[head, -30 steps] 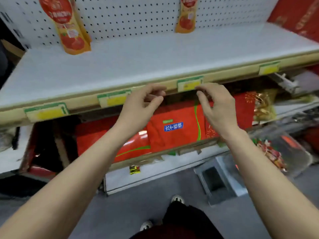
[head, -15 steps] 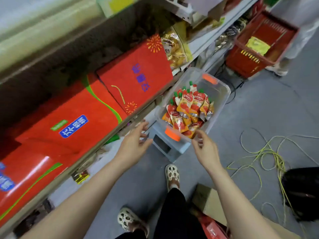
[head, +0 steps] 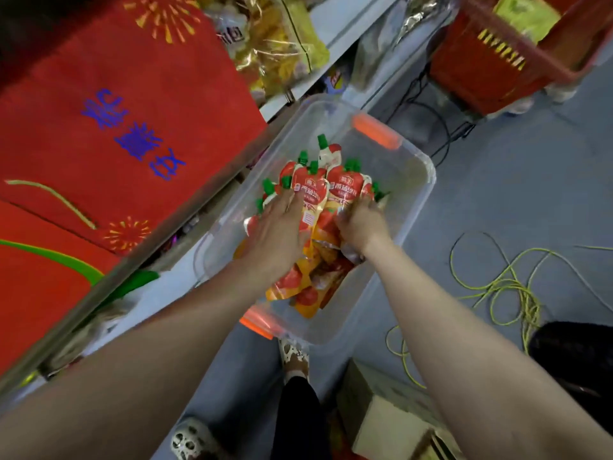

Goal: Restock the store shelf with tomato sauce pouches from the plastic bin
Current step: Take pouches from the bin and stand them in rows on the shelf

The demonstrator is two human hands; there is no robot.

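A: How many pouches, and where are they?

B: The tomato sauce pouches (head: 313,194) lie heaped inside the plastic bin (head: 416,207). I count at least seven green caps, but the packs overlap and the hands cover some, so I cannot tell the exact number.

A: And the hands?

B: Two, both inside the bin. The left hand (head: 278,227) lies against the left side of the heap, fingers fairly straight, pressing and not curled round anything. The right hand (head: 361,224) has its fingers curled into the right side of the heap, gripping pouches there.

A: The bin itself?

B: One, of clear plastic, with two orange handles (head: 374,129) — one at its far end, one at its near end.

A: What stands around it?

B: Left of the bin a shelf edge (head: 166,234) runs just beside its rim, crowding that side, and two red boxes (head: 116,127) stand on that shelf. Beyond the bin is one red basket (head: 491,71). Right of the bin one tangle of yellow-green cord (head: 507,283) lies on the grey floor (head: 497,194). On the near side of the bin are two pale shoes (head: 293,353) and one cardboard box (head: 388,423).
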